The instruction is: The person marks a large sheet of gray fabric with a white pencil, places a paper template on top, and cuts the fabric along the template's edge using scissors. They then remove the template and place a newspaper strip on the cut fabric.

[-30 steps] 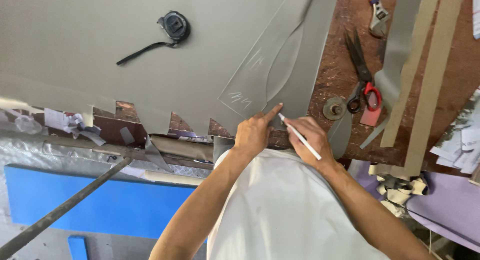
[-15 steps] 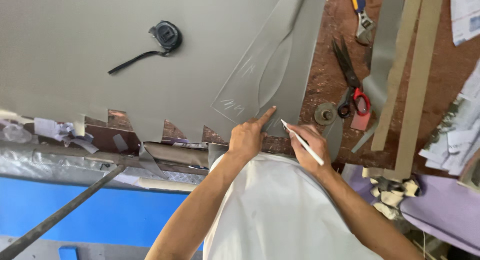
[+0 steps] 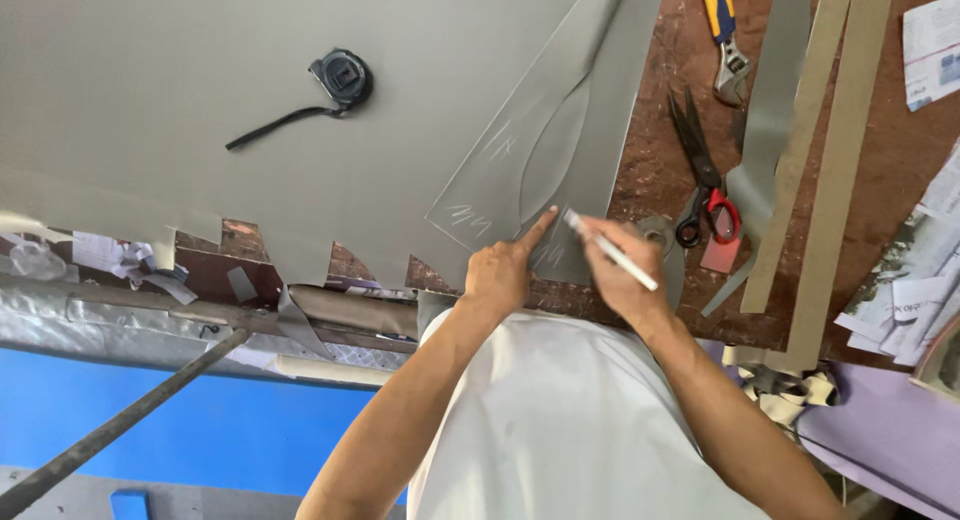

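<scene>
My left hand (image 3: 503, 270) presses its forefinger on the near corner of a clear curved plastic template (image 3: 510, 165). The template lies on a large grey sheet (image 3: 200, 80) spread over a brown worktable (image 3: 670, 130). My right hand (image 3: 618, 275) grips a white marking pen (image 3: 608, 248), its tip touching the template's edge beside the left forefinger. White scribble marks show on the template.
A black tape measure (image 3: 340, 80) with its tape pulled out lies on the grey sheet. Black scissors with red handles (image 3: 703, 175), an adjustable wrench (image 3: 725, 40), long grey strips (image 3: 835, 140) and paper scraps (image 3: 920, 240) sit to the right. A metal bar (image 3: 120, 430) crosses lower left.
The view has shifted slightly. My left forefinger and the pen tip have stayed together at the template's near corner, with small movement only.
</scene>
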